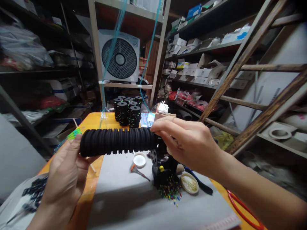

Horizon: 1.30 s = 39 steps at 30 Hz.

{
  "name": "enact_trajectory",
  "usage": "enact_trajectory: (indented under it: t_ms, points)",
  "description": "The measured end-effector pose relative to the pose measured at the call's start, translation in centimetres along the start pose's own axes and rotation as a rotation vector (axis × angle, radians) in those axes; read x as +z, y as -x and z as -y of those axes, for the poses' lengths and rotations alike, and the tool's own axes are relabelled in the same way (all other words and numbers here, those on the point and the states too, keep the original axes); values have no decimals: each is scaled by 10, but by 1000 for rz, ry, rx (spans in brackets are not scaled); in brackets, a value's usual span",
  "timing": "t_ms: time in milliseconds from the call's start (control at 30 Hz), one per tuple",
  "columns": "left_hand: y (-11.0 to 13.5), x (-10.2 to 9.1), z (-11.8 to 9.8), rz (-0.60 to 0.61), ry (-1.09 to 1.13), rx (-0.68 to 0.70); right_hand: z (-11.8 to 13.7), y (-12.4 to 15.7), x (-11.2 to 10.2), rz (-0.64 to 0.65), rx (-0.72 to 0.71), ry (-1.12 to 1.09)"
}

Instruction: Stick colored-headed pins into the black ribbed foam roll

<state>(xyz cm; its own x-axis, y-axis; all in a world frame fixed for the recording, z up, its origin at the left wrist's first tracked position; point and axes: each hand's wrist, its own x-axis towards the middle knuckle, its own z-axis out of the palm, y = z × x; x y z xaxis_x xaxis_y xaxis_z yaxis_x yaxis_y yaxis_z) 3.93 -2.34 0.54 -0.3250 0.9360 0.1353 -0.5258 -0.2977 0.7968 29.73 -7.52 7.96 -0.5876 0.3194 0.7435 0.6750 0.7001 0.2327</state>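
Note:
A long row of black ribbed foam discs (117,140) lies level across the middle of the view, raised above the work surface. Its left end rests in my left hand (64,172), with the fingers curled under and the thumb at the side. At the right end, my right hand (187,134) has thumb and fingers closed on the last discs. A thin wooden stick (93,168) and a green-yellow bundle of strands (74,133) show by my left hand. Below my right hand stands a small black device (163,174), partly hidden, with many coloured bead-headed pins (170,190) in front.
White sheet (120,201) covers part of the orange table (96,119). On it are a small white dish (139,159), a dish of pale bits (190,183) and a blue-black handled tool (199,181). Black disc stacks (123,113) stand behind. A wooden ladder (244,67) leans right.

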Motion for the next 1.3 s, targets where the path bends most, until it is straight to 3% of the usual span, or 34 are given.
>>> enact_trajectory:
  t_ms: [700,900,967,1033,1067,1167,1300]
  points:
    - [0,3,1,-24,5,18,3,3,0,27,-65,55]
    - [-1,6,1,-52,-31,53,0,0,-5,44,-20,-40]
    - [-2,5,2,-24,-15,83,7,12,-7,-13,24,-85]
    - [-2,4,4,22,-5,116,22,36,-11,35,136,-120]
    - [-2,4,4,45,-4,135,30,53,-13,103,207,-175]
    - [-1,5,3,43,-14,152,54,109,-18,467,420,-122]
    - [2,8,0,22,-30,125,72,166,-13,512,495,54]
